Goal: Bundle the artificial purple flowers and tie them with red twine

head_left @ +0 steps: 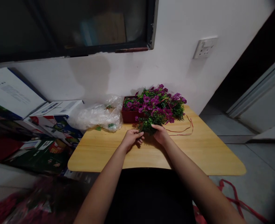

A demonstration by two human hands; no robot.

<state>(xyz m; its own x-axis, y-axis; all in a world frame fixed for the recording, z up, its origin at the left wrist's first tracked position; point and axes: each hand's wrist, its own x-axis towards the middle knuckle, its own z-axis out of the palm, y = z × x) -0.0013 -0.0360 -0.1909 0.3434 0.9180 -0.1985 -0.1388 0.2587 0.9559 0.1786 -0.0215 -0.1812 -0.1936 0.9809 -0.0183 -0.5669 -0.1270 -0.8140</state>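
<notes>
A bunch of purple flowers with green leaves (pixel 151 123), artificial by its look, hangs over the front of a dark red box planter (pixel 130 116) on the table. My right hand (pixel 161 134) grips the right side of its greenery, thumb on top. At the left edge of the same foliage is my left hand (pixel 134 139), its fingers curled and the thumb and forefinger pinched on the leaf tips. More purple flowers (pixel 155 99) fill the planter behind and spill over its right end. My fingers and the leaves hide the stems of the bunch.
Crumpled clear plastic (pixel 97 115) lies left of the planter, with loose green leaves by it. Thin red cord (pixel 186 132) loops on the wooden table (pixel 198 155). Stacked cartons (pixel 58 116) stand at the left. Red ribbon (pixel 235 196) trails over the floor at right.
</notes>
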